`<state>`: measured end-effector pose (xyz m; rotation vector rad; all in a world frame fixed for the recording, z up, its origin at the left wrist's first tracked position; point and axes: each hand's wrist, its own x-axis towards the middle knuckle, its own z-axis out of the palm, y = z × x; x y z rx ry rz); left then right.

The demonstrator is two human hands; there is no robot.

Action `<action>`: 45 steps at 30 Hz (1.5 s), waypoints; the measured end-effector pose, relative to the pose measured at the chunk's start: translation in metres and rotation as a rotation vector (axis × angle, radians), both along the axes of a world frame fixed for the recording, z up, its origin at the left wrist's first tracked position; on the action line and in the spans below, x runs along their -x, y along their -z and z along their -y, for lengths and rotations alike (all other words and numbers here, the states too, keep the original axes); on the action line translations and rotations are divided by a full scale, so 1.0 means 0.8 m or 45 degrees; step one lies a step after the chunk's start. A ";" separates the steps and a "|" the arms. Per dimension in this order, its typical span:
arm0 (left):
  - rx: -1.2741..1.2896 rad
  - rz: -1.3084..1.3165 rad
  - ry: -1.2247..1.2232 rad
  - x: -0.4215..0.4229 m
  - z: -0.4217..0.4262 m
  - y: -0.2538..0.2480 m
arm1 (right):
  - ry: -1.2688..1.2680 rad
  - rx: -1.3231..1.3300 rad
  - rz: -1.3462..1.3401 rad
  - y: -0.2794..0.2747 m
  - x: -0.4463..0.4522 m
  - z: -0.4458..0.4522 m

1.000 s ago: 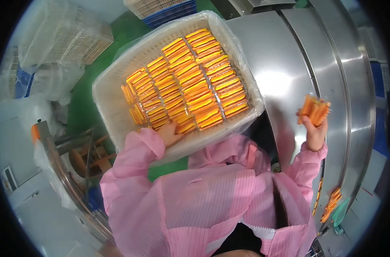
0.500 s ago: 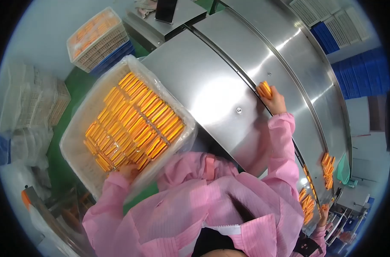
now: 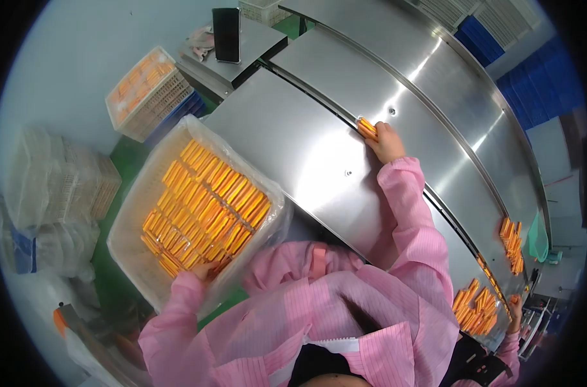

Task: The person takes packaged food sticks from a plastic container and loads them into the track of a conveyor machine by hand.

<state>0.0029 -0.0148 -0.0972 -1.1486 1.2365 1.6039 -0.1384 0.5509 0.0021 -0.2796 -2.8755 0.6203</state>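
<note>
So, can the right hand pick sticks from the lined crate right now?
Probably not yet: the right hand is full, holding orange sticks over the steel table. The lined crate is open on top, so the way looks otherwise free.

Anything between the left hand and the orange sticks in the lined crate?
Nothing visible. The left hand is inside the crate, at the near edge of the orange sticks; its sleeve crosses above the rim. Fingertip contact is too unclear to tell.
</note>
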 end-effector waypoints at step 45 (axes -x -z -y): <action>0.453 -0.943 0.182 0.017 -0.047 -0.244 | -1.216 0.213 -0.476 -0.132 -0.020 0.267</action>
